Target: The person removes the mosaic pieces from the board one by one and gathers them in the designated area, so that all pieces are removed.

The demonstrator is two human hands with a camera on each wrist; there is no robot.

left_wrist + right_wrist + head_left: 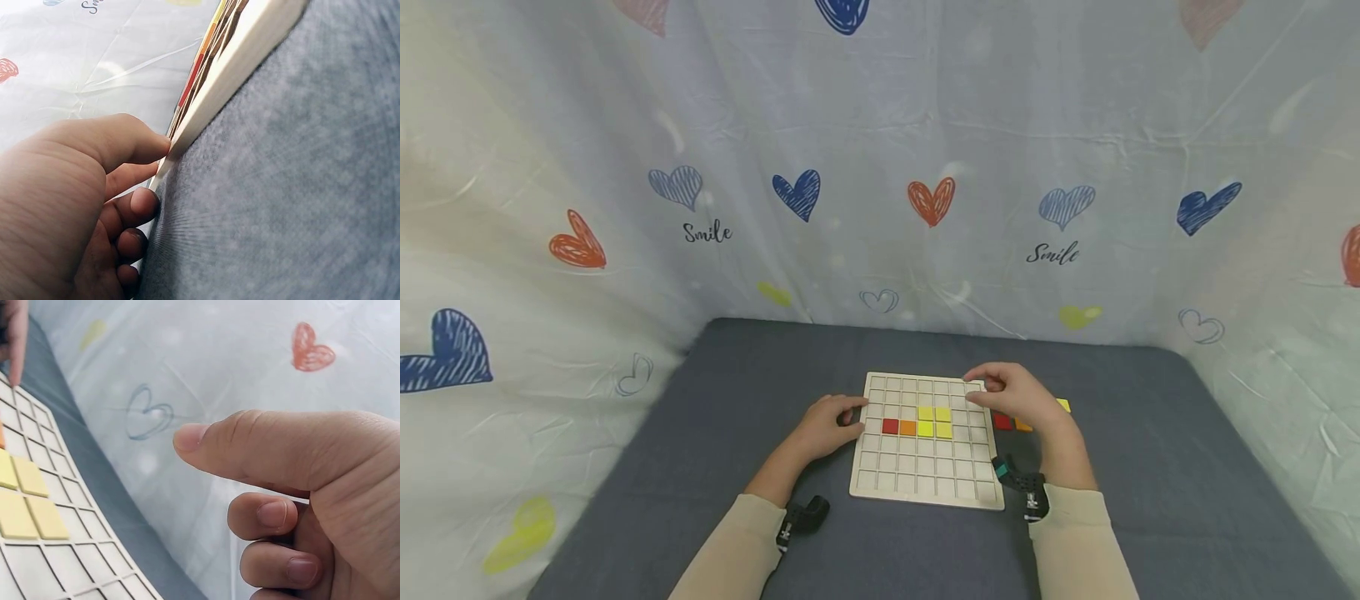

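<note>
I log, lower centre: right hand empty, fingers parted; left hand, loose, only touching board; bumps could skew it.

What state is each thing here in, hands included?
Board: lying flat, partly filled.
Red tile: on the board.
Orange tile: on the board, beside red.
Four yellow tiles: on the board, grouped in a square.
Loose tiles: right of the board, partly hidden.
Left hand: touching the board's left edge.
Right hand: raised, thumb and forefinger apart.
Curtain: hanging, creased.
</note>
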